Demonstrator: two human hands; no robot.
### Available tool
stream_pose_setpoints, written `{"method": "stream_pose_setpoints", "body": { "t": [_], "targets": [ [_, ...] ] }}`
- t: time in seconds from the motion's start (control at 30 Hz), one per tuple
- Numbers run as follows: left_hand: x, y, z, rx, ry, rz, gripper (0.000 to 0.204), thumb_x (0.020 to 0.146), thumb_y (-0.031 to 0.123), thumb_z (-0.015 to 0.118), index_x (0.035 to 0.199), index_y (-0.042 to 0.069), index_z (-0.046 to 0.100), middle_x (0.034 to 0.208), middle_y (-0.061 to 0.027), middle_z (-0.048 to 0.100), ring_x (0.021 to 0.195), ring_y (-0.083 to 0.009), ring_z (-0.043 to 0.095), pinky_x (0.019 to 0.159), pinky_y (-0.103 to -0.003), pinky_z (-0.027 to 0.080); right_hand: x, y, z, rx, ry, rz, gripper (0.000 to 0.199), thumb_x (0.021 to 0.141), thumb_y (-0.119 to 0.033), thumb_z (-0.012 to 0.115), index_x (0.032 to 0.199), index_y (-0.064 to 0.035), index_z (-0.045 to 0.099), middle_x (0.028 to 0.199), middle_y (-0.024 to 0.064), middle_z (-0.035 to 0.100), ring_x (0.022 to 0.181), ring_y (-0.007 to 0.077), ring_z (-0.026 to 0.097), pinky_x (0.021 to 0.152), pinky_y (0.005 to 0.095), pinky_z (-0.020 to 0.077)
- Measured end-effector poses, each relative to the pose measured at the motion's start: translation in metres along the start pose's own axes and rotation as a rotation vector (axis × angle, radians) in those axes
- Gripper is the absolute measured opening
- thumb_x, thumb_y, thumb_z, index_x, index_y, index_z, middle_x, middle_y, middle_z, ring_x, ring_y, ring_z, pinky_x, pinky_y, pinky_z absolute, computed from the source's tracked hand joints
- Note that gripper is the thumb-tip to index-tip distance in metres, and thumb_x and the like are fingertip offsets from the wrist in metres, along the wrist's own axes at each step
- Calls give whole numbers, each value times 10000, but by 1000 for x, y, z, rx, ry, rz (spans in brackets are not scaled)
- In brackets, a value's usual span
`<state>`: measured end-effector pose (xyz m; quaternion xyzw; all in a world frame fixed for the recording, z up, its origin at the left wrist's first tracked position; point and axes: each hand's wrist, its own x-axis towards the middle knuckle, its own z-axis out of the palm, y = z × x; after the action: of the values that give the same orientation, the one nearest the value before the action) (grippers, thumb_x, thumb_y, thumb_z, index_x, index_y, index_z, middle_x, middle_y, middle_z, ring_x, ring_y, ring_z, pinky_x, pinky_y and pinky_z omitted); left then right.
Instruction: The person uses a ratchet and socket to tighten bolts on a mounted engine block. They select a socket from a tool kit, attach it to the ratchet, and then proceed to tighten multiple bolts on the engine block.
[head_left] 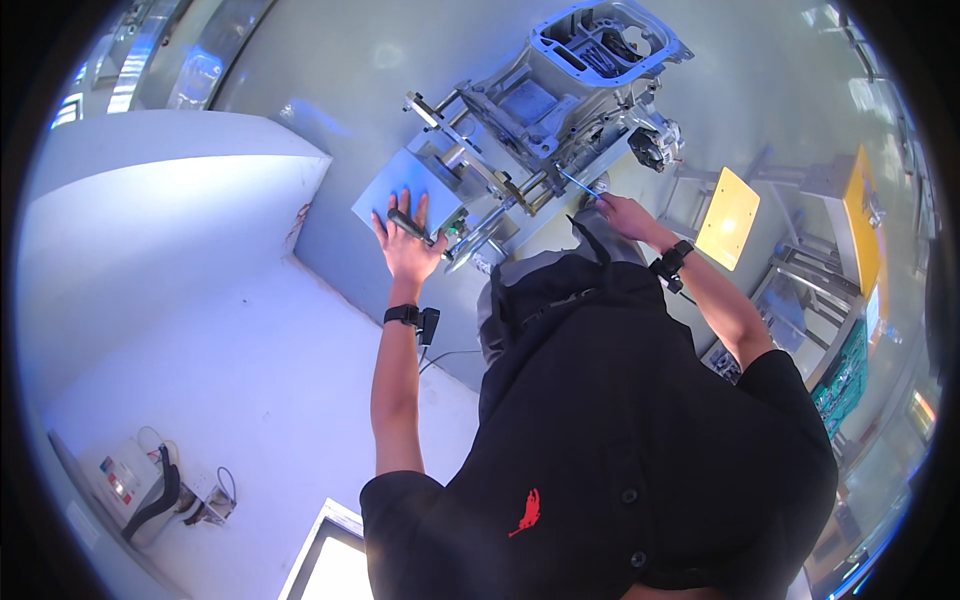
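Note:
My left hand (pixel 410 247) rests with fingers spread on the flat top of a blue-grey box (pixel 385 190) at the stand's left end. A black crank-like handle (pixel 410 226) crosses over this hand near the thumb; I see no fingers wrapped round it. My right hand (pixel 625 217) is closed round the near end of a thin, bluish rod-shaped tool (pixel 578 183). The tool's far tip reaches the lower edge of a metal gearbox housing (pixel 530 105), clamped on the stand (pixel 490 175). Its exact contact there is too small to make out.
A large white casing (pixel 180 200) stands at the left. On the right are a yellow stool seat (pixel 728 220) and a yellow-topped bench (pixel 858 220). A black connector (pixel 655 148) sits at the housing's right side. The floor (pixel 350 60) is grey and shiny.

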<state>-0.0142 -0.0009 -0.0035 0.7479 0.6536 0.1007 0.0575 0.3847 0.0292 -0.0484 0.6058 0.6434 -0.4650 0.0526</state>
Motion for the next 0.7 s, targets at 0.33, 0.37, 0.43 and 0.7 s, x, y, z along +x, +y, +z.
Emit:
{"method": "stream_pose_setpoints", "body": {
  "t": [0.33, 0.37, 0.43, 0.7],
  "targets": [
    [-6, -7, 2, 15, 24, 3, 708, 633, 319, 672, 1297, 219, 447, 1389, -80, 360, 1306, -275, 289, 1073, -543, 127, -8, -118, -84, -224, -195, 53, 536, 913, -400, 401, 726, 75, 566, 625, 165, 572, 519, 289, 573, 467, 384, 469],
    [-2, -4, 1, 10, 33, 16, 707, 632, 318, 672, 1295, 219, 448, 1388, -80, 362, 1305, -275, 291, 1072, -543, 130, -9, -117, -89, -224, -186, 61, 536, 913, -400, 401, 726, 75, 566, 625, 165, 572, 519, 289, 573, 467, 384, 469],
    [0, -3, 1, 9, 21, 12, 706, 632, 316, 672, 1295, 221, 450, 1386, -80, 365, 1304, -276, 293, 1072, -543, 129, -3, -115, -94, -208, -246, 144, 534, 919, -397, 389, 726, 73, 552, 642, 149, 576, 517, 248, 571, 420, 346, 455],
    [-2, -3, 1, -30, 55, 10, 713, 629, 300, 673, 1301, 216, 449, 1386, -77, 368, 1303, -279, 297, 1076, -538, 111, -5, -82, -81, -166, -120, 158, 497, 908, -378, 424, 814, 81, 589, 679, 163, 587, 526, 259, 593, 434, 344, 487]
  ]
}}
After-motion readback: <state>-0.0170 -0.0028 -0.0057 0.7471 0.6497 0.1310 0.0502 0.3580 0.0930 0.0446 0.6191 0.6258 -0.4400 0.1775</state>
